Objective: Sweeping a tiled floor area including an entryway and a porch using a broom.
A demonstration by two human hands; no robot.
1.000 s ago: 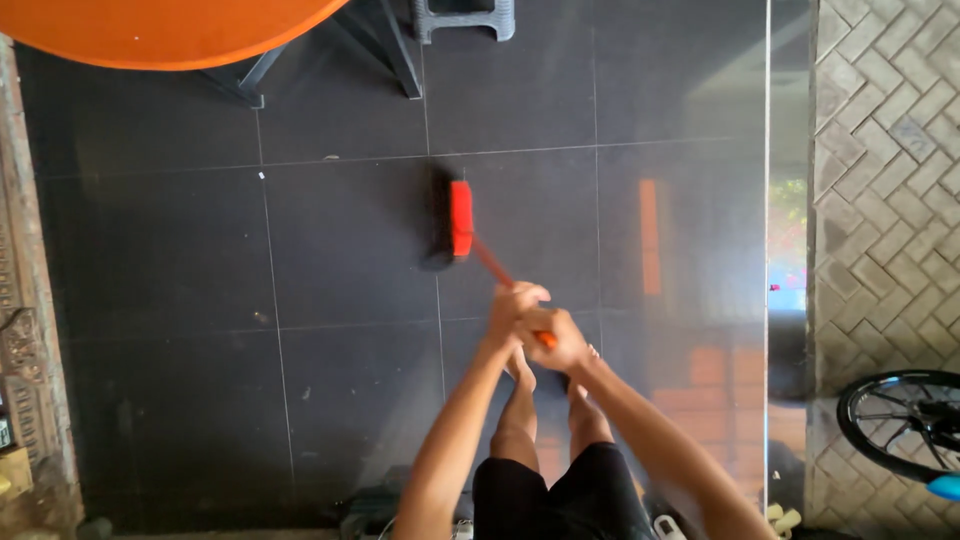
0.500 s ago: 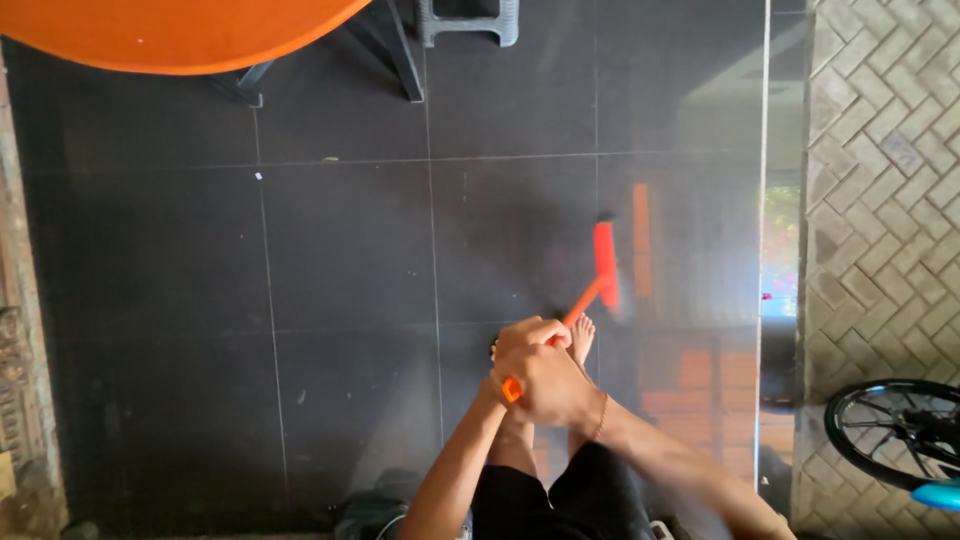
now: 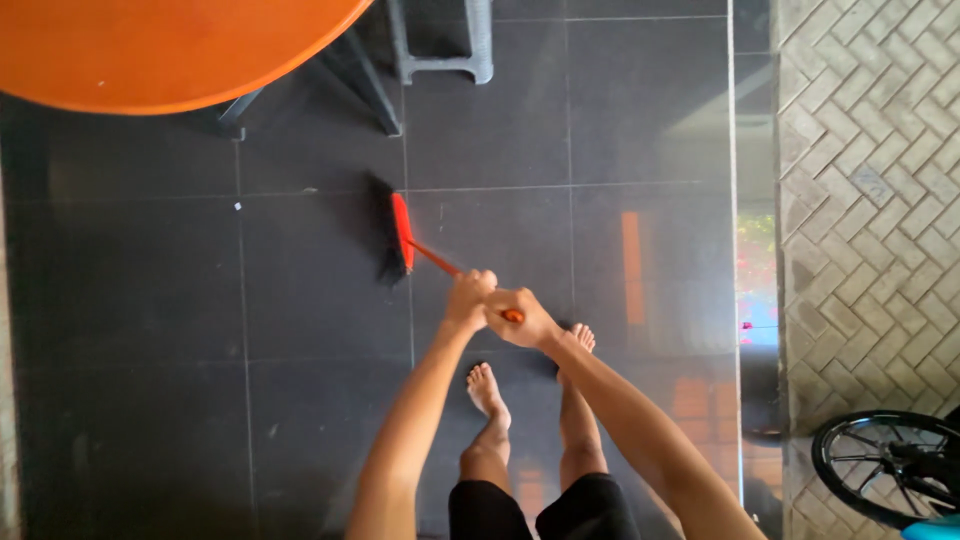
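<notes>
I hold an orange-red broom (image 3: 400, 232) with dark bristles by its orange handle. My left hand (image 3: 469, 298) grips the handle lower down; my right hand (image 3: 520, 318) grips its top end, right beside the left. The broom head rests on the dark tiled floor (image 3: 300, 300), up and to the left of my hands, near a tile joint. My bare feet stand below my hands.
A round orange table (image 3: 170, 45) fills the top left, with dark legs under it. A grey plastic stool (image 3: 440, 50) stands at the top centre. Herringbone brick paving (image 3: 870, 200) runs along the right. A bicycle wheel (image 3: 885, 470) shows at bottom right.
The broom head swung from the right side of my hands back across to the left. My hands shifted slightly up and stayed on the handle.
</notes>
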